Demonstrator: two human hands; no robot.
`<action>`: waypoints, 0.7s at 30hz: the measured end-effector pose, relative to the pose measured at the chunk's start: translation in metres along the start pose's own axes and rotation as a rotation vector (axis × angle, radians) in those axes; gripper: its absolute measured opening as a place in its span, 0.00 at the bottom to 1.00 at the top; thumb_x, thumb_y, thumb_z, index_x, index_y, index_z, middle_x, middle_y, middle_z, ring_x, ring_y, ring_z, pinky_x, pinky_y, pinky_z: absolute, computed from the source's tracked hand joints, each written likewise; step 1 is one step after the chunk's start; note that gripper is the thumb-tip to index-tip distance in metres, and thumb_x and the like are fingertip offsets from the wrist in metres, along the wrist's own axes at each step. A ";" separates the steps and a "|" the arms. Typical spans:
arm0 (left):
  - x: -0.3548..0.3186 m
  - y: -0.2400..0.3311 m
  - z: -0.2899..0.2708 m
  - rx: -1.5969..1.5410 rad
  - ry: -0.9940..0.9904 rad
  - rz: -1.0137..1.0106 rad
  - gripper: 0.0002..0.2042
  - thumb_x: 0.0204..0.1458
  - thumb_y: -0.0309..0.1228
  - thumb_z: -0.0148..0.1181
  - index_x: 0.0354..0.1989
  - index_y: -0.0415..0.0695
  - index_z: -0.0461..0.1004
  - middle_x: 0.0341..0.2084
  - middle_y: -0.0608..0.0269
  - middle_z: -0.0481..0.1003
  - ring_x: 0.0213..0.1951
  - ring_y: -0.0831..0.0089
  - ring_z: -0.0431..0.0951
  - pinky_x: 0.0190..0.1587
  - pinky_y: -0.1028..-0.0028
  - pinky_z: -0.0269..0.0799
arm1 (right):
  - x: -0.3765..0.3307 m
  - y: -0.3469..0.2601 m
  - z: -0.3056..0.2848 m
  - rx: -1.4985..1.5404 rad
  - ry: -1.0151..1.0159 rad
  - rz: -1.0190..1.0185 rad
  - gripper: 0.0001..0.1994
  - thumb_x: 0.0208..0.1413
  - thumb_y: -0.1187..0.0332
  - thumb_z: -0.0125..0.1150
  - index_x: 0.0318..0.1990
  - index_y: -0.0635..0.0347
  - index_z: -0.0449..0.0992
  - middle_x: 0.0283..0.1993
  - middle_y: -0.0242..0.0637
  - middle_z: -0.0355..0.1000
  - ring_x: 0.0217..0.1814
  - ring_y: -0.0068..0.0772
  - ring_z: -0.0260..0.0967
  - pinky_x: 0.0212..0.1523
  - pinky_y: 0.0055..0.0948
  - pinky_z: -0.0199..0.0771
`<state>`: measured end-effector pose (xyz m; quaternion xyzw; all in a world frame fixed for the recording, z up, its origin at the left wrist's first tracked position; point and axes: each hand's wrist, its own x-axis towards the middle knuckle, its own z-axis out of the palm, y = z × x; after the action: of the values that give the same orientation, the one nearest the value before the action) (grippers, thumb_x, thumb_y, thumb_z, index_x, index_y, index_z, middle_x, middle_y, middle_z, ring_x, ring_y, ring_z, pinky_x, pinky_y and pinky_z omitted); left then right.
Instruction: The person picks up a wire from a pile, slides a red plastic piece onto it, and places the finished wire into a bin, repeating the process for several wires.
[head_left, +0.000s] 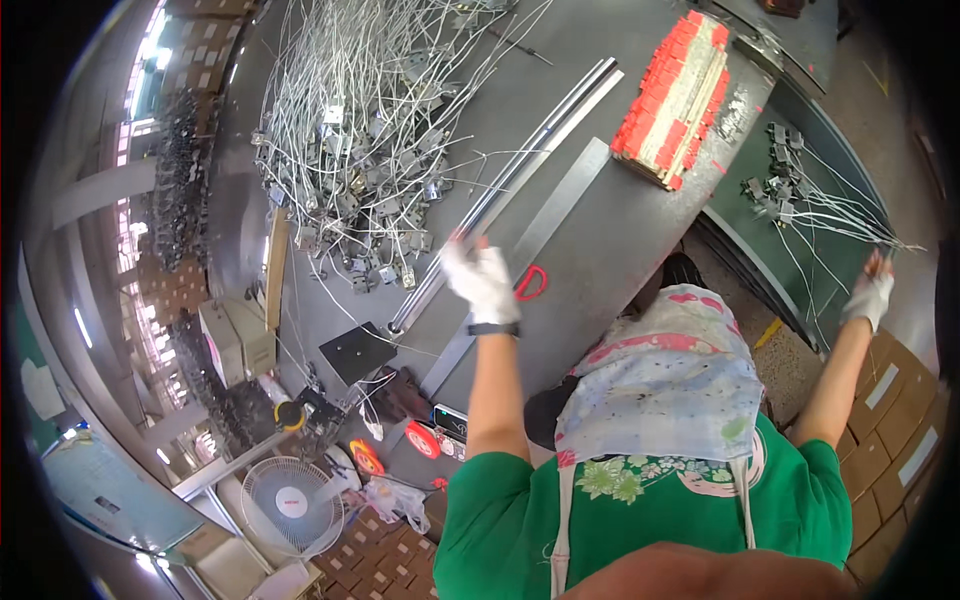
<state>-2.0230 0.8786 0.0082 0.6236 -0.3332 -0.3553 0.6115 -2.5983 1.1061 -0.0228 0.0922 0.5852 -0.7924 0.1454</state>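
Note:
My left hand [480, 285], in a white glove with bare fingertips, is over the lower part of a long shiny metal rail [540, 150] on the grey table. Its fingers are somewhat apart, with nothing visible in them; whether they touch the rail is unclear. Out to the right, my right hand [870, 292], gloved the same way, has its fingers closed at the gathered ends of a bundle of white wires [845, 212]. The wires' other ends carry small metal parts [782, 170], which lie in a green tray [835, 125].
A big tangled heap of white wires with metal parts [365, 170] covers the table's far left. A flat metal bar [565, 200], red-handled scissors [531, 284] and a red-and-cream stack [672, 100] lie nearer. A black plate [358, 353], tape rolls [422, 440] and a fan [292, 503] are at lower left.

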 end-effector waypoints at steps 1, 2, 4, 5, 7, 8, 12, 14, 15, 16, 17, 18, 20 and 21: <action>0.028 -0.023 -0.026 0.489 0.027 0.482 0.18 0.43 0.31 0.60 0.42 0.38 0.68 0.42 0.54 0.69 0.39 0.64 0.71 0.43 0.68 0.68 | 0.052 0.008 -0.047 -0.072 0.087 0.052 0.11 0.55 0.63 0.53 0.36 0.63 0.65 0.38 0.39 0.67 0.38 0.27 0.66 0.34 0.19 0.69; 0.043 -0.019 -0.030 1.232 0.197 0.567 0.21 0.42 0.33 0.61 0.45 0.39 0.66 0.41 0.49 0.68 0.41 0.59 0.70 0.44 0.65 0.67 | 0.077 0.019 -0.082 -0.109 0.088 0.029 0.10 0.55 0.64 0.53 0.34 0.62 0.65 0.38 0.39 0.67 0.37 0.28 0.66 0.34 0.20 0.69; 0.082 -0.020 -0.059 1.572 0.399 0.486 0.24 0.44 0.37 0.57 0.49 0.38 0.62 0.37 0.47 0.70 0.40 0.55 0.71 0.42 0.64 0.67 | 0.068 0.045 -0.081 -0.120 -0.053 0.061 0.08 0.54 0.65 0.54 0.32 0.59 0.66 0.36 0.38 0.67 0.35 0.28 0.65 0.33 0.20 0.67; 0.100 -0.025 -0.083 1.606 0.349 0.455 0.23 0.42 0.37 0.56 0.44 0.34 0.65 0.40 0.42 0.68 0.42 0.52 0.69 0.42 0.61 0.67 | 0.032 0.055 -0.051 -0.092 -0.185 0.106 0.07 0.53 0.65 0.54 0.31 0.58 0.66 0.35 0.37 0.67 0.34 0.28 0.65 0.33 0.21 0.66; 0.115 -0.015 -0.094 1.556 0.139 0.369 0.20 0.40 0.36 0.57 0.40 0.35 0.68 0.32 0.48 0.71 0.37 0.55 0.72 0.39 0.64 0.68 | -0.035 0.063 0.008 -0.172 -0.267 0.229 0.08 0.52 0.65 0.55 0.34 0.59 0.68 0.33 0.35 0.67 0.34 0.27 0.65 0.36 0.21 0.65; 0.118 -0.012 -0.095 1.499 -0.076 0.299 0.17 0.39 0.35 0.59 0.35 0.37 0.71 0.24 0.54 0.74 0.31 0.58 0.75 0.37 0.68 0.69 | -0.087 0.060 0.054 -0.239 -0.128 0.261 0.12 0.52 0.66 0.56 0.42 0.61 0.68 0.33 0.33 0.68 0.35 0.24 0.65 0.36 0.20 0.66; 0.106 0.014 -0.106 1.231 -0.282 0.367 0.14 0.35 0.29 0.63 0.33 0.39 0.71 0.26 0.55 0.73 0.27 0.61 0.73 0.31 0.67 0.69 | -0.187 0.103 0.106 -0.454 -0.557 0.252 0.17 0.51 0.63 0.58 0.47 0.59 0.66 0.34 0.31 0.69 0.32 0.19 0.65 0.34 0.17 0.66; 0.089 0.021 -0.119 0.990 -0.270 0.297 0.12 0.38 0.26 0.61 0.33 0.40 0.70 0.23 0.60 0.71 0.25 0.67 0.71 0.30 0.72 0.68 | -0.262 0.102 0.140 -0.500 -0.700 0.444 0.11 0.51 0.69 0.57 0.43 0.58 0.68 0.32 0.31 0.69 0.30 0.18 0.65 0.28 0.16 0.66; 0.077 0.023 -0.121 0.752 -0.277 0.231 0.10 0.40 0.24 0.59 0.33 0.40 0.69 0.20 0.65 0.68 0.24 0.74 0.69 0.30 0.76 0.68 | -0.287 0.110 0.144 -0.542 -0.859 0.496 0.12 0.52 0.71 0.55 0.44 0.58 0.68 0.32 0.31 0.69 0.29 0.18 0.65 0.27 0.16 0.66; 0.051 0.043 -0.107 0.520 -0.350 0.089 0.10 0.42 0.21 0.57 0.34 0.41 0.67 0.19 0.69 0.65 0.21 0.78 0.67 0.25 0.80 0.66 | -0.300 0.126 0.138 -0.528 -1.005 0.532 0.12 0.53 0.70 0.55 0.45 0.58 0.67 0.34 0.32 0.69 0.29 0.18 0.65 0.27 0.16 0.66; 0.026 0.062 -0.103 0.259 -0.399 -0.222 0.11 0.42 0.21 0.56 0.36 0.41 0.66 0.21 0.67 0.68 0.21 0.79 0.68 0.24 0.81 0.65 | -0.328 0.121 0.144 -0.594 -1.078 0.605 0.12 0.53 0.69 0.55 0.45 0.57 0.67 0.36 0.33 0.69 0.29 0.18 0.65 0.27 0.16 0.66; 0.009 0.060 -0.105 0.062 -0.385 -0.371 0.11 0.42 0.21 0.53 0.36 0.42 0.66 0.22 0.65 0.70 0.21 0.79 0.68 0.22 0.82 0.65 | -0.347 0.131 0.145 -0.601 -1.192 0.704 0.12 0.52 0.68 0.56 0.44 0.56 0.67 0.38 0.32 0.69 0.30 0.18 0.65 0.28 0.16 0.67; -0.041 0.052 -0.107 -0.104 -0.316 -0.370 0.08 0.42 0.24 0.53 0.32 0.42 0.65 0.22 0.64 0.71 0.19 0.79 0.68 0.19 0.81 0.63 | -0.386 0.131 0.149 -0.642 -1.341 0.845 0.12 0.51 0.67 0.59 0.42 0.55 0.67 0.38 0.33 0.69 0.30 0.18 0.66 0.28 0.15 0.67; -0.061 0.044 -0.117 -0.173 -0.392 -0.382 0.08 0.42 0.25 0.54 0.32 0.42 0.65 0.20 0.65 0.69 0.18 0.79 0.67 0.18 0.80 0.63 | -0.400 0.140 0.148 -0.662 -1.433 0.887 0.16 0.50 0.63 0.60 0.44 0.58 0.67 0.36 0.31 0.69 0.34 0.19 0.65 0.33 0.18 0.67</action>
<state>-1.9545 0.9909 0.0547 0.5401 -0.2897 -0.6050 0.5083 -2.1711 0.9759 0.0211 -0.2526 0.4631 -0.3224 0.7860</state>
